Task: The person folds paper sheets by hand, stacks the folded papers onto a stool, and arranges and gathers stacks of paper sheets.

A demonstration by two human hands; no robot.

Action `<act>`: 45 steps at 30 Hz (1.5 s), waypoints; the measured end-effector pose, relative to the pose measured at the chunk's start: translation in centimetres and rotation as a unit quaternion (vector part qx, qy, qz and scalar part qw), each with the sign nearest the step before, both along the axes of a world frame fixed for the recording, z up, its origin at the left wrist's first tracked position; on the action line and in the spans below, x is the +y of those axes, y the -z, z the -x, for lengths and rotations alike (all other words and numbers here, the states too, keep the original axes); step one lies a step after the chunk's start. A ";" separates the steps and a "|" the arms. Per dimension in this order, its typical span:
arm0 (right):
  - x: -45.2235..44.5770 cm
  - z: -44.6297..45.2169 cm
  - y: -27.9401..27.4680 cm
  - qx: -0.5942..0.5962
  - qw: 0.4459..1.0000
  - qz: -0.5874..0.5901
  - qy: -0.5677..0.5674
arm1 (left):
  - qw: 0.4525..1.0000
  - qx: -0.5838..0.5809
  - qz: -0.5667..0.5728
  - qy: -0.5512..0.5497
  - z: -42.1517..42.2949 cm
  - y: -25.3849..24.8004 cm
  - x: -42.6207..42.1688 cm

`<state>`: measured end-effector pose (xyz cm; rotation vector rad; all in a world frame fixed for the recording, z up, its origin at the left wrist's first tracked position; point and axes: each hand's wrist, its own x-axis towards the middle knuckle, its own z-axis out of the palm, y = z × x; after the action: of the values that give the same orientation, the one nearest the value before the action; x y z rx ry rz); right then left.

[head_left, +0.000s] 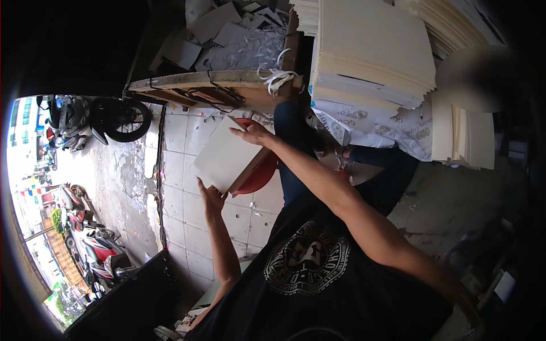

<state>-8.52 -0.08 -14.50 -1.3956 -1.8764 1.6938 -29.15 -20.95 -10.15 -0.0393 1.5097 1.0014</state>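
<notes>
Tiled floor [176,199]: I see it running beneath the work, with scraps scattered over it.
Tall board piles [372,40]: far right, well apart from the hands.
Wooden bin [170,83]: far side, holding offcuts and pale strips.
Red round-edged object [256,177]: low in the middle, partly covered; I can't tell exactly what it is.
Pale board stack [224,156]: between both hands, tilted over the red round-edged object; I can't tell whether they touch. I judge the step in hand as steadying or squaring it; the next move calls for even pressure at both ends and flush edges.
Right hand [251,134]: fingers closed on the stack's far end.
Left hand [212,199]: fingers spread at its near edge; I can't tell whether they grip.
</notes>
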 end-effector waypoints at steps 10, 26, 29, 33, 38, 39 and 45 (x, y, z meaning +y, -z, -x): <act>-9.9 -18.7 -12.2 0.151 0.980 0.125 -0.032 | 0.840 0.325 -0.434 0.029 -10.0 -19.2 26.5; -19.9 -33.5 -15.5 0.067 0.888 0.057 0.451 | 0.825 0.352 -0.272 0.347 -26.7 -22.1 49.1; -19.8 -32.7 -14.6 0.049 0.904 0.045 0.422 | 0.816 0.379 -0.252 0.357 -27.2 -21.7 50.5; -19.1 -31.7 -14.9 0.034 0.923 0.028 0.382 | 0.827 0.357 -0.236 0.364 -27.2 -20.8 51.9; -19.7 -32.0 -14.8 0.028 0.919 0.023 0.394 | 0.827 0.380 -0.180 0.372 -27.8 -21.6 52.0; -19.9 -32.1 -14.7 0.022 0.919 0.019 0.394 | 0.835 0.363 -0.191 0.368 -27.7 -21.6 52.1; -20.2 -32.5 -14.9 -0.008 0.919 0.023 0.393 | 0.825 0.299 -0.230 0.420 -28.2 -18.2 55.1</act>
<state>23.93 -20.32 0.36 -1.8368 -1.0246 1.2989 -0.93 34.20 8.01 1.2911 1.5298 0.6182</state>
